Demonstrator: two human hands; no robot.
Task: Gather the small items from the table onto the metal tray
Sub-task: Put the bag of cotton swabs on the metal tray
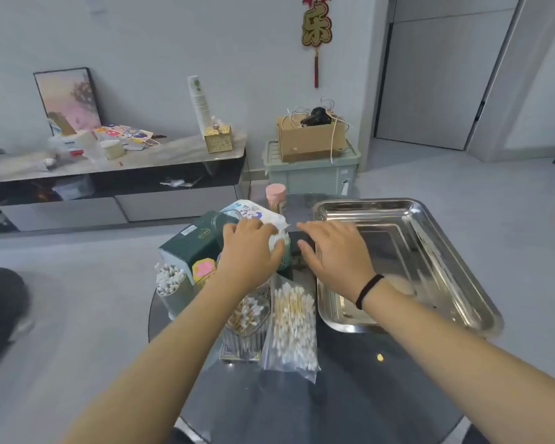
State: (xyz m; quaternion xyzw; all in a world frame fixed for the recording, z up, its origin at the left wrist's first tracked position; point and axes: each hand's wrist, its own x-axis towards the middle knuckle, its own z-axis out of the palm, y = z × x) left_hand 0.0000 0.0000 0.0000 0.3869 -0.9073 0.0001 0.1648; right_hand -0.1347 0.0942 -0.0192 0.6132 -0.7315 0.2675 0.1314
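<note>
1. Round dark glass table (366, 395) holds a metal tray (430, 251) on its right side, clutter on its left.
2. Left hand (249, 251) curls its fingers around a white packet (257, 216).
3. Right hand (334, 248) hovers flat, fingers spread, over the tray's near-left edge.
4. Cotton swab bag (292, 325) lies just beside the tray.

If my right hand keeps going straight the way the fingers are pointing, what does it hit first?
Probably nothing at once: the right hand points up-left over the metal tray's left rim toward bare tabletop. Further on that line stands the pink-lidded toothpick jar, though depth is unclear.
</note>
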